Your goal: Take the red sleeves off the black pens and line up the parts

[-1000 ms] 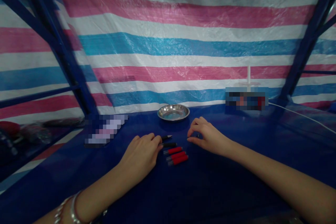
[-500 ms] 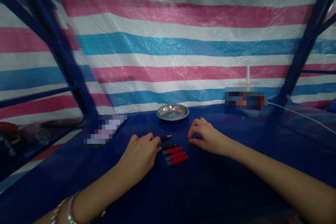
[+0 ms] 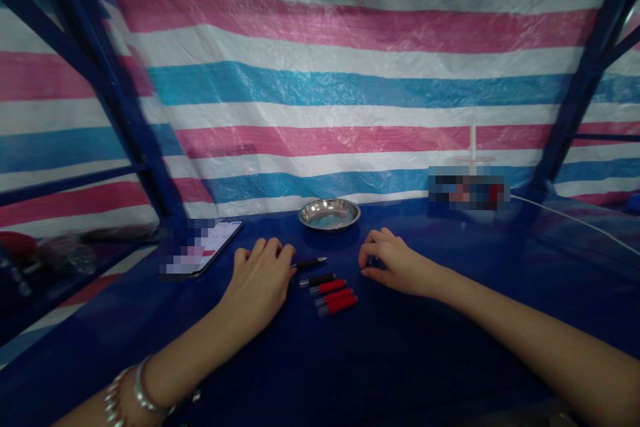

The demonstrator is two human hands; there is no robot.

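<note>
My left hand (image 3: 263, 277) rests low over the table, fingers bent and slightly apart. Its fingertips are at the rear end of a slim black pen (image 3: 311, 263) with a silvery tip; whether they touch it I cannot tell. Just in front of that pen lies a short black pen-like piece (image 3: 318, 279) with a pale end. Three similar red pieces (image 3: 334, 297) with greyish ends lie side by side below it. To the right, my right hand (image 3: 395, 263) rests with fingers and thumb curled together. Something small and dark shows between them, too hidden to name.
A shallow round metal dish (image 3: 330, 215) sits at the back of the blue table (image 3: 320, 367). At left lies a phone (image 3: 220, 243), partly blurred out. A blurred container with a white straw (image 3: 473, 147) stands at back right, near a pale cable (image 3: 575, 217). Striped sheeting hangs behind.
My left hand has drawn back leftward, off the rear of the black pen and away from the short black piece, uncovering more of both. The pen and my right hand stay in place.
</note>
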